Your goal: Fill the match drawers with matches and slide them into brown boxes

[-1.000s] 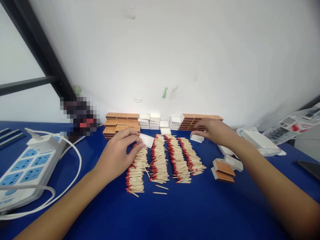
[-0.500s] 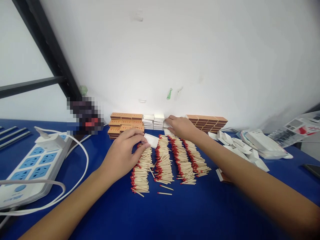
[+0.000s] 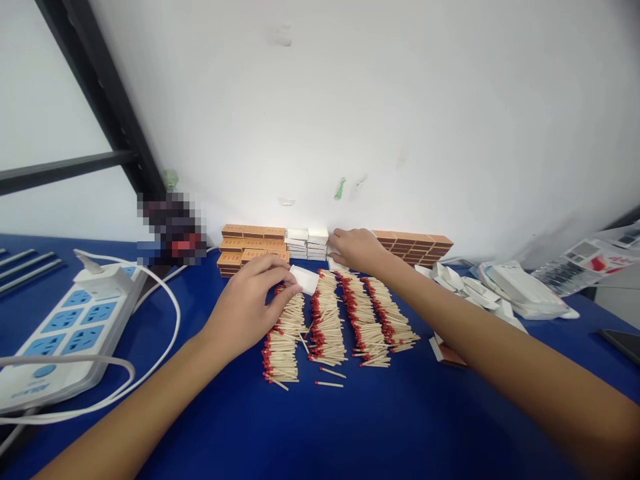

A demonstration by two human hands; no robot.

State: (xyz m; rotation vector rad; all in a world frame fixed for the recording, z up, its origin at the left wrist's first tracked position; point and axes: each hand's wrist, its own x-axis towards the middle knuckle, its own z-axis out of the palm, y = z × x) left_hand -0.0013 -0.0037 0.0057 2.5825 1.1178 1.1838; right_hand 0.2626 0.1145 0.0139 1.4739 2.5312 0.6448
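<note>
Well, over the blue desk [image 3: 375, 433] the right arm [image 3: 480, 340] reaches across near the back of the match rows [image 3: 327, 327], so it is best carried high, elbow wide. The right hand [image 3: 357, 250] is at the white stacks [image 3: 317, 245] by the wall [image 3: 250, 120]; a lift from above would likely disturb them less than a sideways pull. Its fingers bend downward, but whether they grip anything I cannot tell. The left hand [image 3: 247, 297] pinches a white tray [image 3: 305, 280] between thumb and fingers, above the back of the leftmost row; a light hold on the edge should spare what looks like thin card, and a raised wrist should spare the row.

Counted, biggest first: one desk; one power strip [image 3: 65, 340]; two groups of orange-brown boxes [image 3: 253, 243], the left showing three along its top tier, the right partly hidden by the right hand; four match rows, too dense to count singly; two white stacks plainly visible, with more white under the right hand; one tray pinched; two single matches [image 3: 329, 384] lying apart in front.
</note>
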